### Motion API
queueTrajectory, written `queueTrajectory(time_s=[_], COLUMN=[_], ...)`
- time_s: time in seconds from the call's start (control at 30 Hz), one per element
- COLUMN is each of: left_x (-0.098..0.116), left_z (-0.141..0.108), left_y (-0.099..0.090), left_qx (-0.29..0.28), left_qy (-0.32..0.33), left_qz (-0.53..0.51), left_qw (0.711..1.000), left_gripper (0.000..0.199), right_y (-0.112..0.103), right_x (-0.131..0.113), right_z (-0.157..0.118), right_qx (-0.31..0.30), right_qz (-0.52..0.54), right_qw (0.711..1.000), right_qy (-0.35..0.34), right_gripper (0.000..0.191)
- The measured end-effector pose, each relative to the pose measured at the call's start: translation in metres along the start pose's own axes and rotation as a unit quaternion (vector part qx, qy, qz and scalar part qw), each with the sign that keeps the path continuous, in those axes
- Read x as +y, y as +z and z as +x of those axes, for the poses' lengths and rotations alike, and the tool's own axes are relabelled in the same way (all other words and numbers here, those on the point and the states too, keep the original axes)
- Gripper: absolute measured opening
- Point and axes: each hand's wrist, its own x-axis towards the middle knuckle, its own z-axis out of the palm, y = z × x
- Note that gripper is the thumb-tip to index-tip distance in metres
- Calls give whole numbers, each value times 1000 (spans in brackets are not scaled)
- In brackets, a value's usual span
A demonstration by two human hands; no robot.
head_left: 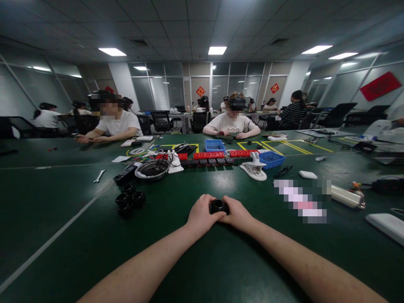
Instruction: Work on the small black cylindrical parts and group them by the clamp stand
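A black round part (218, 205) with a hollow centre sits at the middle of the green table, its opening facing up. My left hand (202, 215) is closed around its left side, the thumb across the front. From the other side my right hand (237, 213) grips the same part, and the two thumbs nearly meet. Its lower portion is hidden by the fingers, so I cannot tell whether it rests on the table. To the left stands a cluster of several similar black round parts (130, 201).
Beyond my hands lie a metal bowl (152, 170), a red socket strip (208, 155), a white clip stand (254, 167) and blue bins (272, 160). A wrench (99, 176) lies left; a beige cylinder (346, 197) lies right. Co-workers sit across the table.
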Motion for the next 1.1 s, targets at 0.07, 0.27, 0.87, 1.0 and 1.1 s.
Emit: queueTrajectory(time_s=[0.07,0.27,0.87,1.0,1.1], left_x=[0,-2,-11,-8,-5], left_z=[0,4,10,9,7], left_y=[2,-6,-14,-13,-11], left_qx=[15,-37,-120,-106,-84], left_qy=[-1,35,92,70,49], left_qz=[11,-28,-58,-55,-52], left_qw=[1000,998,987,990,994], left_gripper=[36,35,39,40,38], right_y=[3,-4,-17,-13,-11], right_x=[-4,-5,14,15,12], right_z=[-1,-3,4,4,3], right_qx=[27,9,-155,-124,-94], right_qz=[-63,-15,240,193,139], right_qw=[998,999,955,972,985], right_qy=[10,-47,-77,-56,-38], right_gripper=[31,51,32,29,29])
